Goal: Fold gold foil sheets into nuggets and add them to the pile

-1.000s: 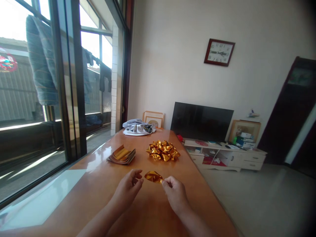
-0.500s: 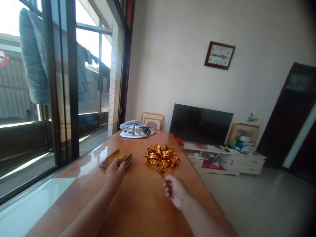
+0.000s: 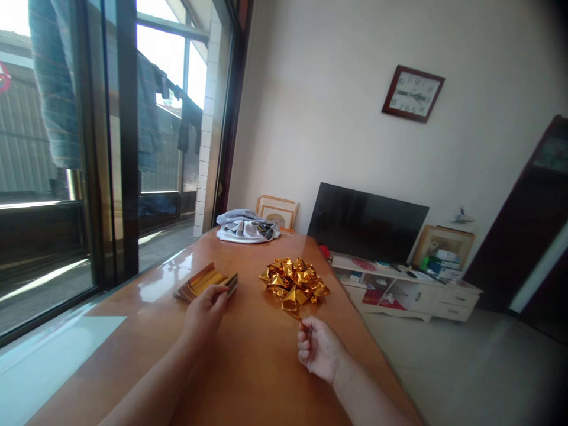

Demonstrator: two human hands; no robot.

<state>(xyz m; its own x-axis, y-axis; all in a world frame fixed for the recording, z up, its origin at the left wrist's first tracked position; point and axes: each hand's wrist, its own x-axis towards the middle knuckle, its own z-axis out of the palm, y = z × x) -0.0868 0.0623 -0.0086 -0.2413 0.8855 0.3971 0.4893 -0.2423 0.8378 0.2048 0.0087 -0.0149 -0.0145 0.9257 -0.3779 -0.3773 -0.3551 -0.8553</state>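
A stack of gold paper sheets (image 3: 202, 283) lies on the table to the left, its edges fanned out at the far side. My left hand (image 3: 208, 309) is closed on the near right part of that stack, thumb and fingers pinching it. To the right is a heap of folded gold foil pieces (image 3: 298, 278), shiny and crumpled. Just in front of the heap, my right hand (image 3: 323, 348) pinches the tapered end of a folded gold foil piece (image 3: 290, 305). That piece's far end overlaps the near edge of the heap, and whether it touches I cannot tell.
Folded clothes (image 3: 248, 228) sit at the far end of the glossy brown table (image 3: 248, 367), before leaning frames (image 3: 277, 212). A window (image 3: 110, 148) runs along the left. Beyond the table's right edge stands a white cabinet (image 3: 419, 299) with a television (image 3: 366, 222) behind it.
The view has turned slightly left. The piece in my right hand now shows more of its folded face near the heap. My left hand stays on the paper stack.
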